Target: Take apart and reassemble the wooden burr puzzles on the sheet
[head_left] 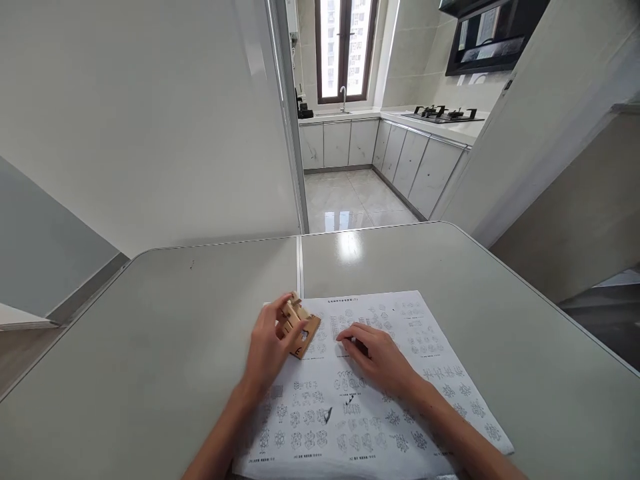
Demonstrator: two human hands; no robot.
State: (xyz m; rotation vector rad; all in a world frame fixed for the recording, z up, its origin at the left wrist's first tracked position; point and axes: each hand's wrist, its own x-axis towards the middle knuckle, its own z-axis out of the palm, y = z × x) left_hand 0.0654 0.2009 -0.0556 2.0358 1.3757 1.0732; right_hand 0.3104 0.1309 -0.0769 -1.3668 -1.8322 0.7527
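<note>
My left hand grips a small wooden interlocking puzzle, thumb on the near side and fingers around the back. Notched light-wood bars stand out of its top, and a flat brown side with dark marks faces right. The puzzle is tilted over the upper left part of a large printed sheet. To its right, my right hand is low over the same sheet, fingers curled and thumb tucked under the index finger. Whatever those fingers may pinch is hidden. Rows of line-drawn diagrams with short captions cover the paper.
The sheet lies on a grey-green table with a seam running away from me. A white wall borders the left far side. Beyond the table's far edge is a kitchen with white cabinets, a faucet and a gas stove.
</note>
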